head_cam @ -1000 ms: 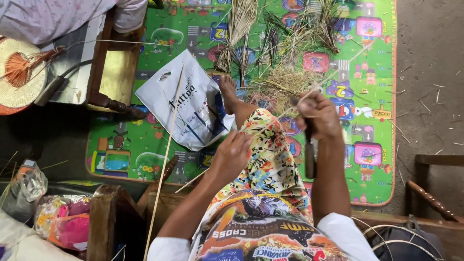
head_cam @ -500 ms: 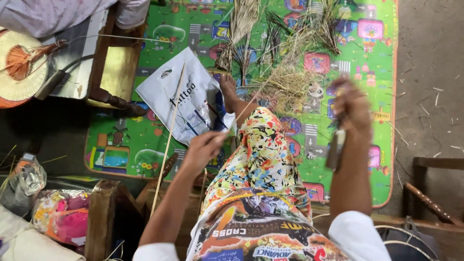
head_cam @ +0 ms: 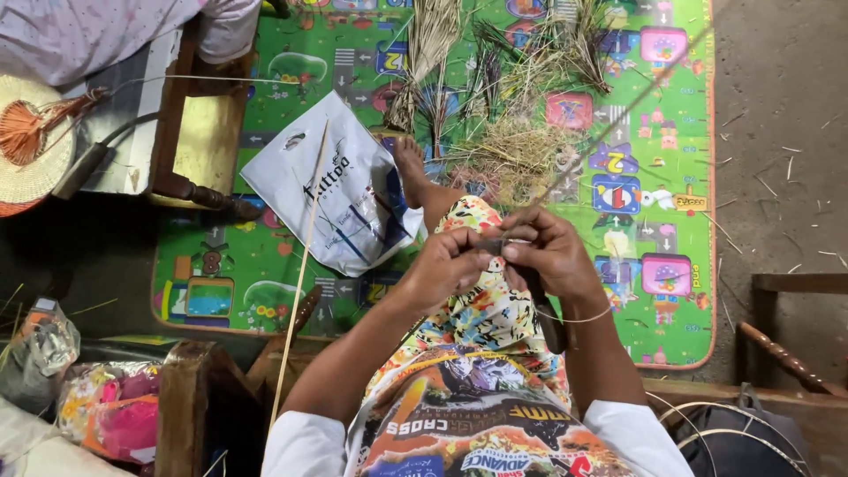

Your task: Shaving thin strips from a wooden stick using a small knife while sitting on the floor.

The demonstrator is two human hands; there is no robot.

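While the big green play mat with cartoon road print [head_cam: 265, 265] fills most of the frame, the raw stuff looks barely used: a heap of dry straw-coloured grass and dark fibre bundles [head_cam: 512, 106] sits top centre, unworked. A white plastic bag [head_cam: 344, 203] lies left of centre, with a long thin pale reed [head_cam: 300, 265] across it. Dead centre, the left hand [head_cam: 442, 265] fingers pinch a thin strand [head_cam: 618, 115], while the right hand [head_cam: 552, 252] grips a dark-handled knife [head_cam: 543, 309] against it. Early days, I reckon.

Green play mat [head_cam: 265, 265] on grey concrete floor [head_cam: 777, 115], wooden chairs.
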